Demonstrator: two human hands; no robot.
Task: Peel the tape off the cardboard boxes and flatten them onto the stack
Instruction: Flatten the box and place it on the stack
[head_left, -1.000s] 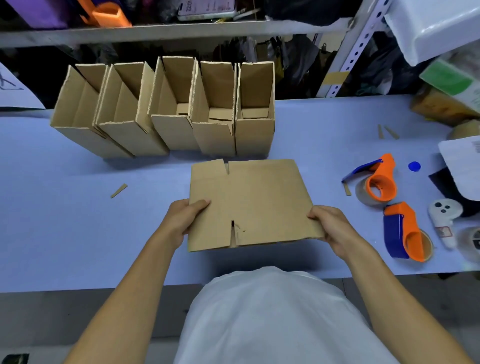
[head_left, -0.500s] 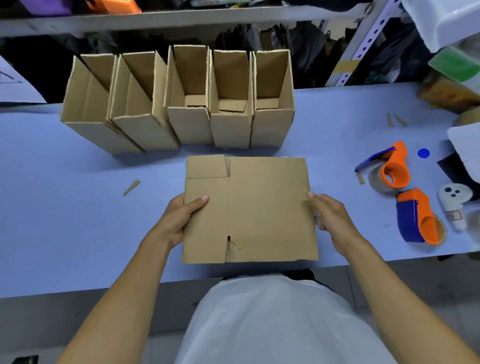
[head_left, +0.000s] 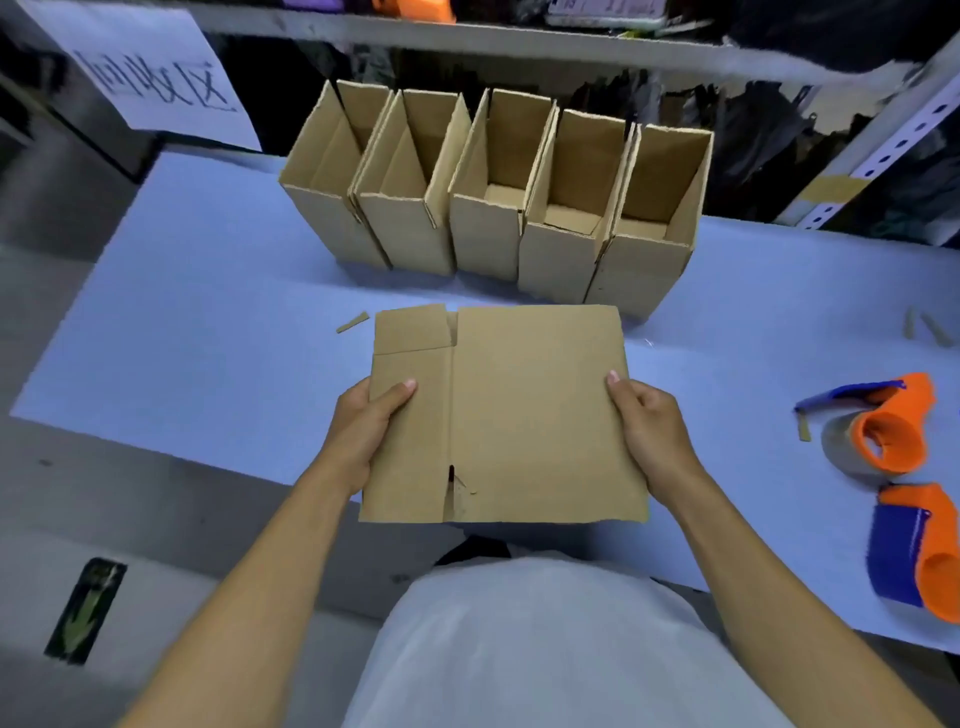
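A flattened cardboard box (head_left: 519, 410) is held level over the near edge of the blue table (head_left: 208, 332). My left hand (head_left: 366, 431) grips its left edge, thumb on top. My right hand (head_left: 647, 426) grips its right edge the same way. Behind it, several open cardboard boxes (head_left: 493, 208) stand upright in a row, side by side, at the back of the table. No stack of flattened boxes is in view.
Two orange and blue tape dispensers (head_left: 883, 431) (head_left: 919, 551) lie at the right of the table. A small cardboard scrap (head_left: 352, 322) lies left of the flat box. A white sign (head_left: 150, 78) hangs at the back left; a shelf (head_left: 467, 36) runs above the boxes.
The view has swung to the left, so the table and boxes sit further right. Both hands still hold the flat box and have lifted it slightly toward me.
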